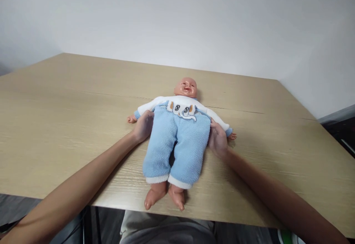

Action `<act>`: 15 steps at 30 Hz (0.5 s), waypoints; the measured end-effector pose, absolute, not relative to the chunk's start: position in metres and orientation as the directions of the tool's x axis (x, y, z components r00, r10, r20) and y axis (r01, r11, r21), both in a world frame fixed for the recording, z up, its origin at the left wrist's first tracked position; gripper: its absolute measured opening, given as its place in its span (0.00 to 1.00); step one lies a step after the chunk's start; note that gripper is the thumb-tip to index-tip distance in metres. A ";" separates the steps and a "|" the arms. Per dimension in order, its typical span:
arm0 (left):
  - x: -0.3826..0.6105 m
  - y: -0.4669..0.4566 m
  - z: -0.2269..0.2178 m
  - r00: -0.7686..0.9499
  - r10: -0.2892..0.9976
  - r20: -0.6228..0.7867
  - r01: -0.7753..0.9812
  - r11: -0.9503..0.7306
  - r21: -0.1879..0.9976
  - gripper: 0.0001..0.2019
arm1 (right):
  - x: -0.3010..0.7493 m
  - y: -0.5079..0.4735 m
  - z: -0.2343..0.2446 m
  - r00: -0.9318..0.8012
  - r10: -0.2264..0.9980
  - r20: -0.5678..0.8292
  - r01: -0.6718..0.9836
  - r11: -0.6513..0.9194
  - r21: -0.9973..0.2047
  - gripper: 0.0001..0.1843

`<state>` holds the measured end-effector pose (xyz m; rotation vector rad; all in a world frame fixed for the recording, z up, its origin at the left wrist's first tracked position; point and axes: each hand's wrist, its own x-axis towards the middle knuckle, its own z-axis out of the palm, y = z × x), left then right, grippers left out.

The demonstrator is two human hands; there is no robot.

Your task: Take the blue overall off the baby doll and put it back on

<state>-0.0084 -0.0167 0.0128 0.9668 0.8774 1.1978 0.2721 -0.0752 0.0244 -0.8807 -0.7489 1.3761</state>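
Note:
A baby doll (186, 87) lies on its back on the table, head away from me and bare feet toward me. It wears a white long-sleeved top (159, 101) with blue cuffs. Pale blue fleece pants (163, 136) cover its legs, with white hems and an elephant face at the waist. My left hand (144, 126) grips the pants at the waist on the left side, its fingertips partly hidden by the cloth. On the opposite side, my right hand (218, 139) holds the waist edge between thumb and fingers. The doll's arms spread outward beyond both hands.
The light wood table (83, 77) has a seam running across it behind the doll. A white wall (177, 22) rises past its far edge. Beyond the right edge stands a dark object (341, 127). The doll's feet lie close to the front edge.

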 end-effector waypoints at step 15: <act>-0.001 -0.019 0.029 0.132 0.977 0.170 -0.011 -0.170 0.985 0.21 | 0.291 -0.051 0.018 0.076 0.980 0.184 -0.108 0.192 -0.976 0.14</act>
